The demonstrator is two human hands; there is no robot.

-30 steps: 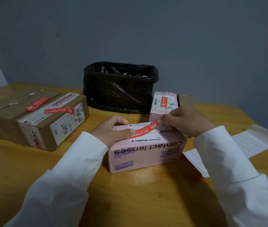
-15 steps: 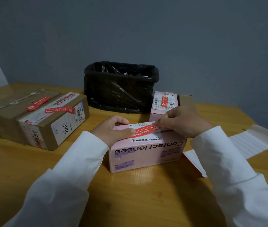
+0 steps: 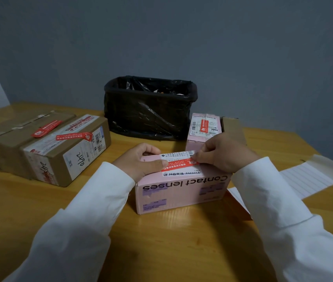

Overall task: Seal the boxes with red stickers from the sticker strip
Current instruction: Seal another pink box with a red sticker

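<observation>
Bare tabletop (image 3: 171,247) lies open in front of the pink box (image 3: 182,192). Behind it stands a black bin (image 3: 147,110), cardboard boxes (image 3: 45,147) to the left, paper sheet (image 3: 308,178) to the right.

"Contact lenses" runs upside down across the pink box (image 3: 182,188) at frame centre; its label's (image 3: 179,173) smaller print is perhaps Chinese, unreadable.
</observation>
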